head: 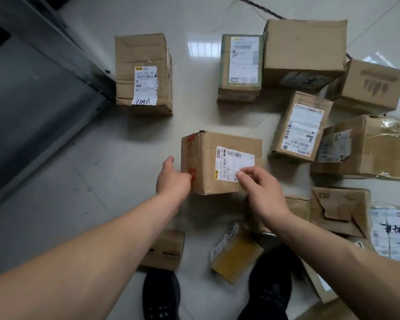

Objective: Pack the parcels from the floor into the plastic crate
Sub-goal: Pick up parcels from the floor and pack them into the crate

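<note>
- The parcel in play was a brown cardboard box [219, 162] with a white shipping label on top and red tape down its left edge, and it sat on the pale tiled floor [129, 162] right in front of the person.
- The left hand [172, 179] was flat against the box's left side by the red tape, thumb raised; its fingers were hidden behind the hand, so I couldn't tell how they lay.
- The right hand [261, 192] was at the near right corner of the top, fingers curled together, fingertips down on the label's edge.
- Whether the box was off the floor, I could not tell.
- Further back on the left stood a tall carton [143, 72] with a label marked in handwriting, beside a grey metal frame [56, 72].
- Back in the middle sat a green-taped box [240, 68], touching a large plain carton [305, 51] on its right.
- To the right lay a labelled small box [301, 127], tilted, and just beside it a carton wrapped in clear tape [365, 146].
- Near the feet were a small yellowish parcel [236, 252] and a low brown box [165, 249].
- Two black shoes [269, 287] stood at the bottom edge.
- The crate itself wasn't clearly made out.
</note>
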